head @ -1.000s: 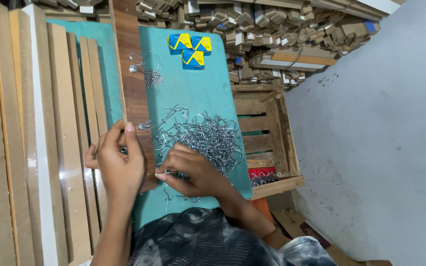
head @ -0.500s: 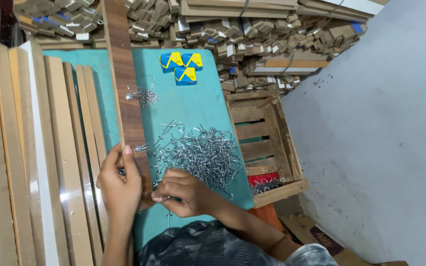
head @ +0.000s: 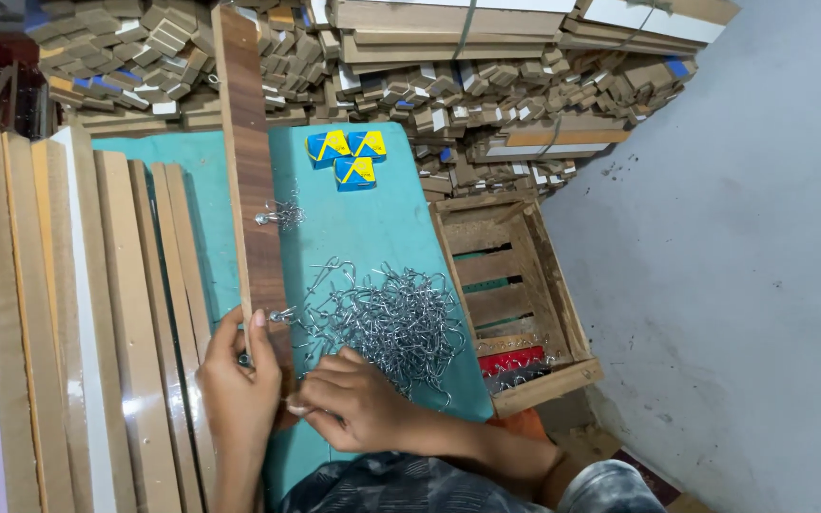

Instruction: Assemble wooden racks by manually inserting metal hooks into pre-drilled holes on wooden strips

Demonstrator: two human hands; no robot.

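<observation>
A long dark wood-grain strip (head: 251, 161) lies lengthwise on a teal table (head: 372, 228). My left hand (head: 239, 389) grips the strip's near end, fingers wrapped over its left edge. My right hand (head: 349, 404) rests beside it with fingers curled, pinching what looks like a small metal hook against the strip's near end. A heap of silver metal hooks (head: 391, 323) lies just beyond my right hand. A few hooks (head: 280, 215) sit at the strip's right edge, halfway up.
Three blue and yellow small boxes (head: 347, 157) lie at the table's far end. Pale wooden strips (head: 97, 313) are stacked on the left. A wooden crate (head: 510, 294) stands to the right. Piled wood offcuts (head: 410, 66) fill the back. A grey wall (head: 734, 266) is on the right.
The view has tilted so more of the far offcut pile shows. Both hands stay at the strip's near end, with my right hand shifting slightly toward the strip.
</observation>
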